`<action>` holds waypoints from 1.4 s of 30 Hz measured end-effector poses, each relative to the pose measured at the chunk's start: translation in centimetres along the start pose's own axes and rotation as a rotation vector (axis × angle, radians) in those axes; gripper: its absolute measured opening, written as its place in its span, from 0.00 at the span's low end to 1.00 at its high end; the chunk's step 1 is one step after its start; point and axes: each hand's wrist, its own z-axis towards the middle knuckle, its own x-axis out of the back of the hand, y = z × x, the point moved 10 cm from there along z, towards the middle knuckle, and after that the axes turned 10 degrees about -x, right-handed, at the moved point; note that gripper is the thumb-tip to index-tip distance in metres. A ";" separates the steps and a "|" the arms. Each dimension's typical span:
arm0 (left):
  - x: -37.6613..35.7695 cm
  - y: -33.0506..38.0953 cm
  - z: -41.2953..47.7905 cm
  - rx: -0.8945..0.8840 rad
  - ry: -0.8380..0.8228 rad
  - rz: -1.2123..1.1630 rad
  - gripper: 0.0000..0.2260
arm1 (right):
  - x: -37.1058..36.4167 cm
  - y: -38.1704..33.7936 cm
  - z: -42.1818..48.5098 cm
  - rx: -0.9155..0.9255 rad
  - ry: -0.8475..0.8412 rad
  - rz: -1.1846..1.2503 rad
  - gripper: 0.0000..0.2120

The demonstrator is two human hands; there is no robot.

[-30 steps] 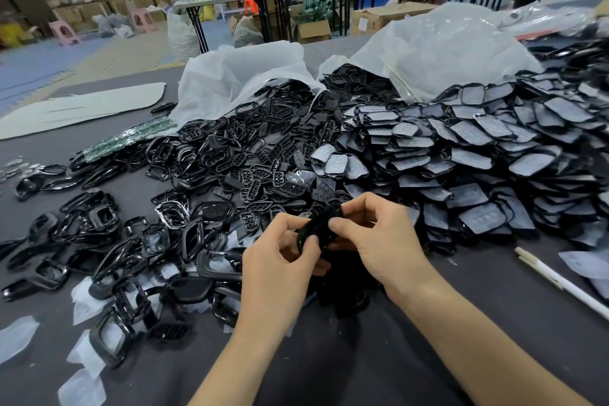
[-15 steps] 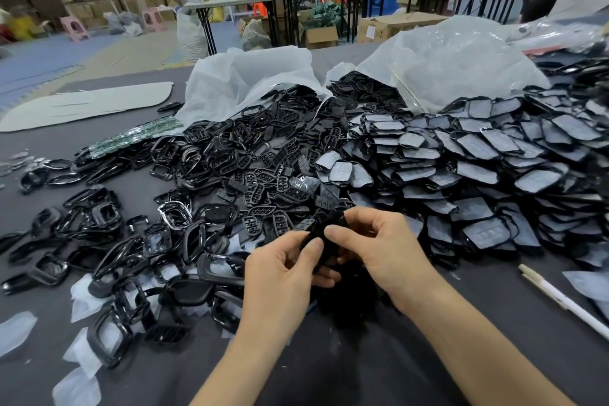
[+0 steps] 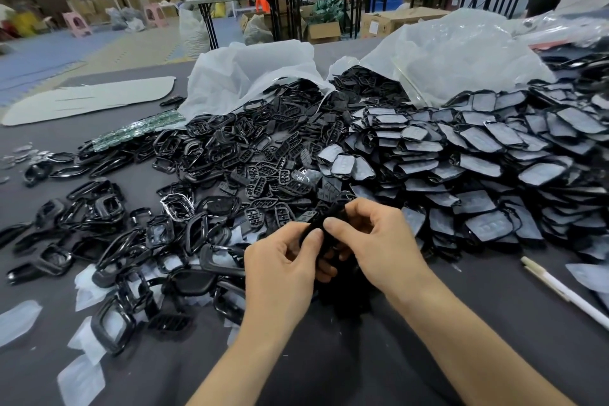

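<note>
Pressing thumbs closer on the part

Both hands have stayed at the same spot over the near edge of the table (image 3: 362,366) for the past second, and the work between them has barely moved. What has changed is small. The left hand (image 3: 283,267) has slid its thumb up and inward, so its tip now lies almost against the right thumb. A second ago more of the part (image 3: 333,210) showed between them as a dark loop. Now only its upper edge shows above the fingertips.

The left hand grips the part from below, fingers curled behind it and thumb pressed on its near side. The right hand (image 3: 379,250) pinches it from above between thumb and forefinger, the other fingers folded under. The part is held clear of the table, just above a dark heap (image 3: 346,303) whose pieces I cannot make out.

Judging by the closing thumbs, a squeeze or snap fit is in progress rather than done. Neither hand has let go or turned toward the stock. Whether the pieces have seated is hidden by the fingers.

Around the hands, the frames (image 3: 108,260) on the left, the pads (image 3: 263,175) ahead, the shells (image 3: 478,155) on the right and the pen (image 3: 566,293) lie as they did.
</note>
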 end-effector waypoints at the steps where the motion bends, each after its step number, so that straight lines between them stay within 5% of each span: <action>1: -0.1 0.0 0.0 0.007 -0.009 -0.038 0.11 | -0.3 0.4 0.2 -0.050 -0.068 0.091 0.08; 5: -0.6 0.2 0.3 0.019 -0.049 -0.164 0.11 | -0.8 1.1 0.6 -0.182 -0.238 0.386 0.04; 11: 0.0 0.6 0.1 -0.060 -0.005 -0.050 0.11 | -0.7 0.3 0.5 -0.052 -0.184 0.285 0.06; 17: -0.4 -0.4 -0.1 0.004 0.005 -0.044 0.09 | -0.8 0.3 0.4 -0.112 -0.302 0.274 0.09; 27: -1.7 0.0 -0.4 0.021 -0.099 -0.115 0.13 | 0.4 0.8 1.0 -0.119 -0.124 0.281 0.07; 42: -1.6 -0.4 0.1 0.123 -0.100 -0.339 0.12 | 0.4 1.6 1.3 -0.243 -0.186 0.545 0.07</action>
